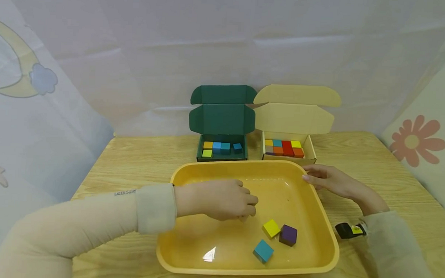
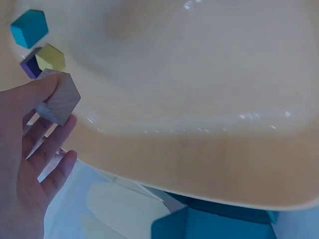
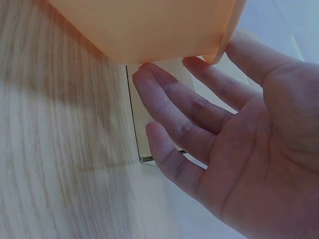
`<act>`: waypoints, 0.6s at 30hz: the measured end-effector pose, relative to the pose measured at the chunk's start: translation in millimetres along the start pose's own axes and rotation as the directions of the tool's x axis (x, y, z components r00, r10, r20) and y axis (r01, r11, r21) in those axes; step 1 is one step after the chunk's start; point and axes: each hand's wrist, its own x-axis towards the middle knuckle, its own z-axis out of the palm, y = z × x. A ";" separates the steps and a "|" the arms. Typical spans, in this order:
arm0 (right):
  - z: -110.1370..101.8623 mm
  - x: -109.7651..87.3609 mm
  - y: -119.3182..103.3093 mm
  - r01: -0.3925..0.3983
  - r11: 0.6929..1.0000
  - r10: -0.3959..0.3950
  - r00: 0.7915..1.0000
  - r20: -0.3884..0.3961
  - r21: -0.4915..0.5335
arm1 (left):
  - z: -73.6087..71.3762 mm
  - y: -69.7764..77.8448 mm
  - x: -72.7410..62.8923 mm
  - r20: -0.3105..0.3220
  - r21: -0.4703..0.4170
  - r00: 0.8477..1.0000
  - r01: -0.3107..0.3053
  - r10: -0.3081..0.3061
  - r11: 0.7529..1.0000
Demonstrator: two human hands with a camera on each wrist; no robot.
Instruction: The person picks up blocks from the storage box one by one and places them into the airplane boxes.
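Over the yellow tray [image 1: 247, 271], my left hand [image 1: 220, 199] pinches a plain wooden cube [image 2: 61, 97] between thumb and fingers; the hand hides that cube in the head view. Below and right of this hand, a yellow cube [image 1: 271, 228], a purple cube [image 1: 288, 235] and a teal cube [image 1: 263, 251] lie on the tray floor. My right hand [image 1: 331, 181] is at the tray's far right corner. In the right wrist view, its thumb [image 3: 259, 62] and index finger hold the rim, while the other fingers sit loosely beneath.
Behind the tray stand a green box [image 1: 228, 119] and a cream box [image 1: 294, 119], both with lids up and several coloured cubes inside. A black strap piece [image 1: 346, 231] is at my right sleeve. A pale cloth wall [image 1: 225, 53] rises behind the wooden table [image 1: 133, 160].
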 end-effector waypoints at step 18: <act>-0.8 -0.7 -2.0 0.001 1.000 -0.001 1.000 0.007 0.029 | 11.1 -69.3 -37.3 -0.272 -0.282 0.942 0.116 -0.195 0.952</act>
